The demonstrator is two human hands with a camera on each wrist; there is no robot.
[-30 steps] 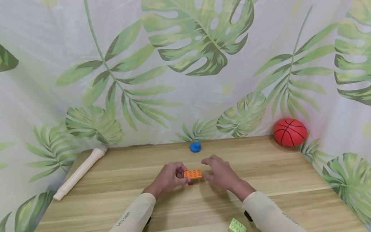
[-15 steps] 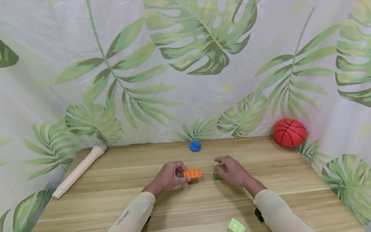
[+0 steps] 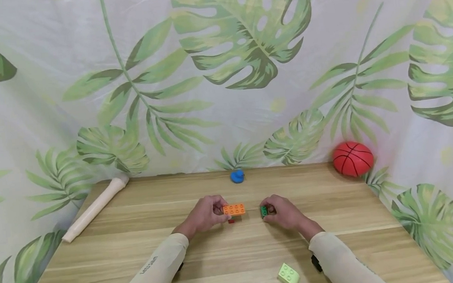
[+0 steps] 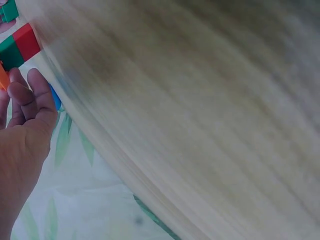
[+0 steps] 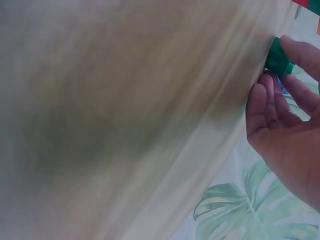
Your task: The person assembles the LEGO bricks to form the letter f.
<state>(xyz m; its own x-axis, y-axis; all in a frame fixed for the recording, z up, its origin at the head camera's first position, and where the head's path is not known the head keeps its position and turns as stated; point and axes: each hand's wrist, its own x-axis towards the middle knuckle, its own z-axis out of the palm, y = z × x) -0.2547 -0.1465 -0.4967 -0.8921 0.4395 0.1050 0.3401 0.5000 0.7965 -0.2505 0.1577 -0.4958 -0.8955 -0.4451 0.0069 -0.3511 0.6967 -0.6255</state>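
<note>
A stack of toy building bricks stands near the middle of the table: an orange brick point(image 3: 234, 209) on top, a green brick point(image 4: 11, 51) under it and a red brick point(image 4: 26, 41) at the bottom. My left hand point(image 3: 207, 214) pinches the stack's left end by the orange brick, thumb in front and fingers behind. To the right, apart from the stack, my right hand point(image 3: 283, 213) pinches a small green brick point(image 5: 278, 57) between thumb and fingers, low over the tabletop.
A light green brick point(image 3: 288, 276) lies near the front of the wooden table point(image 3: 227, 264). At the back edge sits a blue rubber duck point(image 3: 237, 176). A red ball point(image 3: 352, 159) is at the back right, a pale tube point(image 3: 96, 209) along the left edge. A leaf-print cloth point(image 3: 159, 76) hangs behind.
My right hand has moved right, away from the stack, and its fingers have closed round the small green brick, which was out of sight at first. My left hand keeps its hold.
</note>
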